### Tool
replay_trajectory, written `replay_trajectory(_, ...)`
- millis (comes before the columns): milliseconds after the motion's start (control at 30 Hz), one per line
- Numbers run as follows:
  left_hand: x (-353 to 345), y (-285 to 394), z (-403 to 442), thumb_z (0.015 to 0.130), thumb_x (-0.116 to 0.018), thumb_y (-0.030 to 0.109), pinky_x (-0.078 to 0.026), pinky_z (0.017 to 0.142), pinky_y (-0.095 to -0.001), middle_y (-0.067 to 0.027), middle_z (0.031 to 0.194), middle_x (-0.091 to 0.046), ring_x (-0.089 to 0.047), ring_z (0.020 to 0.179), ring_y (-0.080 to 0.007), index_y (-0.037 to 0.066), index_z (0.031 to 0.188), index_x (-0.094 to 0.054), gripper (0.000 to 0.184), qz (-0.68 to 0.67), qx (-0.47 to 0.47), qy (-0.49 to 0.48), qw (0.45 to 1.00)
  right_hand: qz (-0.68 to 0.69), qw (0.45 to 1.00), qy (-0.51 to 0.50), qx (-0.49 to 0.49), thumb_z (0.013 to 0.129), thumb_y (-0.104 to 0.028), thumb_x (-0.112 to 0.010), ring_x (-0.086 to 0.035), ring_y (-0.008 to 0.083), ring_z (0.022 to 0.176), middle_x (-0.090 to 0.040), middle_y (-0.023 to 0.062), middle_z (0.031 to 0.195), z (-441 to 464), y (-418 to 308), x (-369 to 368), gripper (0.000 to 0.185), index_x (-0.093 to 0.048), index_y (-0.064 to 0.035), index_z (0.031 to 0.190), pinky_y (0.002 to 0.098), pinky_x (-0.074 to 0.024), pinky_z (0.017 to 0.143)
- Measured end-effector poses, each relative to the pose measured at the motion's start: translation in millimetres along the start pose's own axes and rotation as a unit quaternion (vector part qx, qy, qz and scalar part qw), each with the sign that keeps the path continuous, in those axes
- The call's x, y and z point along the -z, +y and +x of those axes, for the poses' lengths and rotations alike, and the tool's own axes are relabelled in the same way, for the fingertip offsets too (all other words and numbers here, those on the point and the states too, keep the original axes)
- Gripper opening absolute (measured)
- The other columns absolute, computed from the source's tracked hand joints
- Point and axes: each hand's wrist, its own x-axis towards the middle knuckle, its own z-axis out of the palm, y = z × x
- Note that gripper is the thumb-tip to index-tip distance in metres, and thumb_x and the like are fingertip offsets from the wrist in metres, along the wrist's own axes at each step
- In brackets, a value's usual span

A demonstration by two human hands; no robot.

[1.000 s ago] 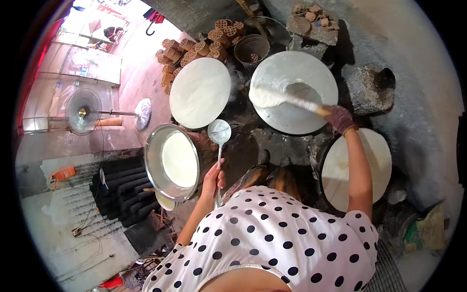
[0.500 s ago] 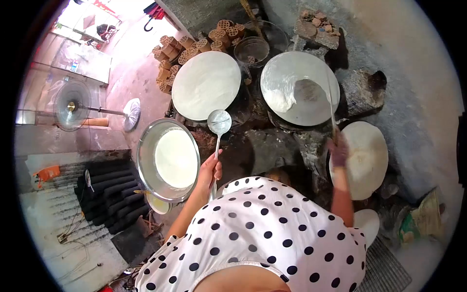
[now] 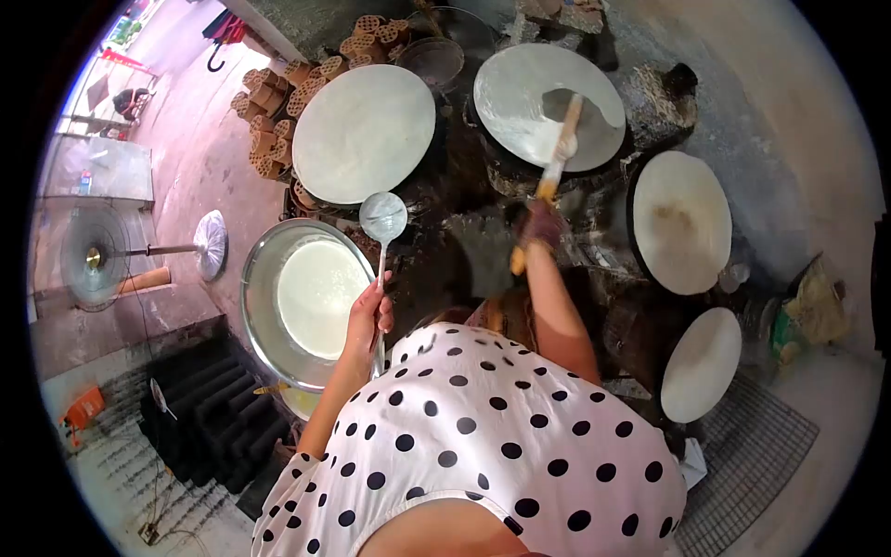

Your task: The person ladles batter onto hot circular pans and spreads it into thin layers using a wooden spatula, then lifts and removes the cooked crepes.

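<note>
In the head view, the ladle (image 3: 383,217) points away from the body, bowl foremost, its long axis running almost straight up the view. The left hand (image 3: 370,316) is closed around its handle, beside the metal basin (image 3: 256,316) of white batter (image 3: 320,299); the bowl sits between that basin and the upper-left disc (image 3: 364,135).

The wooden paddle (image 3: 562,148) also points away, its long axis leaning from lower left to upper right — its far end lies over the upper-right disc (image 3: 506,97), at a grey patch (image 3: 555,105) in the white coating. The right hand (image 3: 541,226), in a dark purplish glove, is clenched on the handle, whose butt pokes out below the fist; the hand is blurred, so single fingers are hard to make out.

Counted: one ladle, one paddle, one basin and four round pale discs — two at the top, a browned disc (image 3: 682,223) at right and a smaller disc (image 3: 702,365) below it. One fan (image 3: 93,258) stands at far left.
</note>
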Motion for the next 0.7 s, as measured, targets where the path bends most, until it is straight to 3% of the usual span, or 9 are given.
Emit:
replay_trajectory(33,1.3,1.3,0.1,0.1,-0.04,0.02,-0.033,0.039,-0.0202,0.003,0.062,-0.044,-0.037,0.041,-0.0061,0.006,0.135,-0.042,0.038,0.004,0.0,-0.004,1.0,-0.019,0.999,0.016,0.047,0.079,-0.027,-0.06,-0.053,0.0166,0.047,-0.057,0.0048,0.062,16.0,17.6,-28.9,0.02,-0.063,-0.0078,0.078,0.0345,-0.0411,0.044)
replay_trajectory(100,5.1,5.8,-2.3,0.1,-0.04,0.02,-0.033,0.039,-0.0201,0.0031,0.062,-0.044,-0.037,0.042,-0.0059,0.006,0.134,-0.042,0.038,0.022,0.006,-0.009,1.0,-0.023,0.987,-0.16,0.004,0.081,-0.033,-0.058,-0.054,0.0194,0.052,-0.059,0.0055,0.063,-9.0,-10.5,-68.3,0.027,-0.064,-0.0063,0.081,0.035,-0.0423,0.051)
replay_trajectory(133,5.6,8.9,-1.5,0.099,-0.04,0.02,-0.033,0.039,-0.0199,0.0032,0.062,-0.044,-0.036,0.042,-0.0058,0.006,0.134,-0.042,0.038,0.031,0.004,-0.023,0.999,-0.043,0.985,-0.162,-0.03,0.081,-0.034,-0.058,-0.054,0.0203,0.052,-0.058,0.0056,0.062,-0.6,-2.2,-84.9,0.028,-0.064,-0.0064,0.081,0.0351,-0.0424,0.051)
replay_trajectory(233,-5.6,15.9,-5.2,0.099,-0.04,0.017,-0.029,0.037,-0.0193,0.004,0.061,-0.04,-0.032,0.041,-0.0046,0.004,0.135,-0.041,0.038,0.054,0.001,-0.025,0.998,-0.154,0.979,-0.094,0.096,0.082,-0.035,-0.058,-0.054,0.02,0.047,-0.057,0.0056,0.058,0.0,7.5,-45.8,0.029,-0.062,-0.0072,0.076,0.034,-0.0415,0.045)
replay_trajectory(500,-14.0,11.9,8.3,0.099,-0.042,0.022,-0.032,0.039,-0.0192,0.0035,0.062,-0.044,-0.037,0.042,-0.0051,0.008,0.132,-0.045,0.036,0.039,0.021,-0.055,0.997,-0.134,0.982,-0.059,-0.118,0.081,-0.042,-0.055,-0.057,0.0192,0.051,-0.061,0.0065,0.059,58.1,3.5,85.1,0.037,-0.069,-0.0078,0.08,0.0382,-0.0429,0.052)
replay_trajectory(533,-19.3,12.3,8.9,0.099,-0.042,0.022,-0.032,0.039,-0.0196,0.0038,0.062,-0.045,-0.037,0.042,-0.0052,0.01,0.133,-0.045,0.036,0.028,0.034,-0.061,0.997,-0.128,0.988,-0.055,-0.062,0.081,-0.042,-0.055,-0.057,0.0202,0.052,-0.061,0.0069,0.061,55.0,-0.9,70.2,0.038,-0.068,-0.007,0.08,0.0378,-0.0428,0.052)
replay_trajectory(600,-27.4,7.9,12.7,0.099,-0.042,0.022,-0.032,0.039,-0.0199,0.0038,0.062,-0.045,-0.037,0.042,-0.0054,0.01,0.133,-0.045,0.037,0.035,0.035,-0.06,0.997,-0.35,0.907,-0.068,0.225,0.08,-0.042,-0.055,-0.059,0.0244,0.057,-0.062,0.008,0.066,43.0,-8.6,40.5,0.04,-0.066,-0.0037,0.084,0.0383,-0.0444,0.055)
replay_trajectory(633,-32.3,7.0,13.9,0.098,-0.043,0.022,-0.032,0.039,-0.0203,0.0039,0.062,-0.045,-0.037,0.042,-0.0055,0.01,0.133,-0.045,0.037,0.042,0.04,-0.06,0.997,-0.163,0.968,-0.182,-0.055,0.079,-0.041,-0.055,-0.059,0.025,0.063,-0.062,0.0085,0.071,-21.3,-63.3,43.8,0.04,-0.065,-0.0028,0.084,0.0378,-0.0461,0.061)
replay_trajectory(700,-45.3,9.2,14.7,0.098,-0.042,0.022,-0.032,0.039,-0.0209,0.0036,0.062,-0.045,-0.037,0.042,-0.0062,0.01,0.133,-0.044,0.037,0.035,0.041,-0.068,0.996,-0.172,0.967,-0.187,0.002,0.08,-0.039,-0.057,-0.056,0.0205,0.064,-0.061,0.0076,0.072,12.2,-20.3,59.3,0.035,-0.066,-0.0055,0.082,0.0362,-0.0447,0.062)
